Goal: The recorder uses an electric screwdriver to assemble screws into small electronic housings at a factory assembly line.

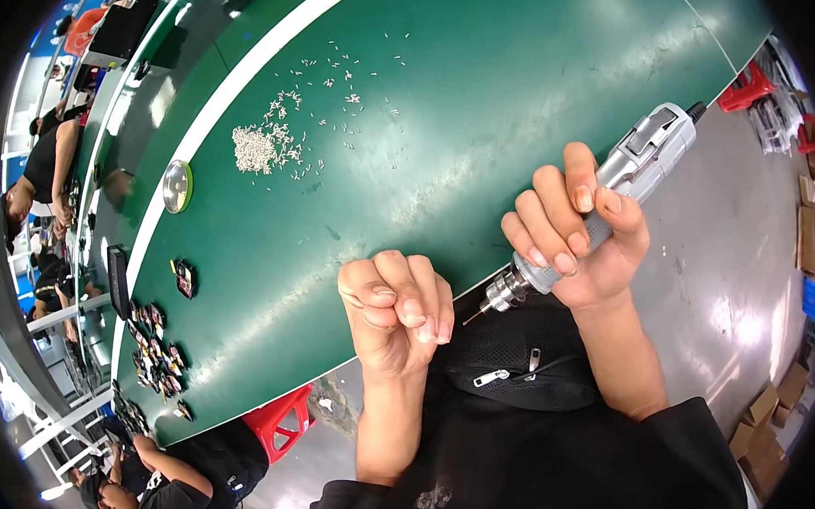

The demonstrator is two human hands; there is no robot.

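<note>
Silver-grey electric screwdriver [608, 202] is gripped in the right hand [580, 241], fingers wrapped fully round the barrel, thumb on the far side. Tool is held tilted, chuck and bit pointed down-left toward the left hand [397, 310], cable end up-right over the grey floor [731, 265]. Bit tip is seen just beside the left-hand fingertips, apart from them by a small gap.

Left hand is curled into a tight fist, fingertips pinched against the thumb; whether anything small is held inside cannot be told. Both hands are raised at the near edge of the green conveyor belt [474, 113], above a black zipped pouch [515, 364] worn at the front.

On the belt, a heap of small pale screws [256, 150] is seen well apart from the hands, with strays scattered to its right. A round metal dish [177, 185] lies just left of the heap. A cluster of small dark parts [159, 350] is laid near the belt's left edge. A red plastic stool [282, 418] is visible under the belt edge, beside a seated co-worker [176, 492] in black.
</note>
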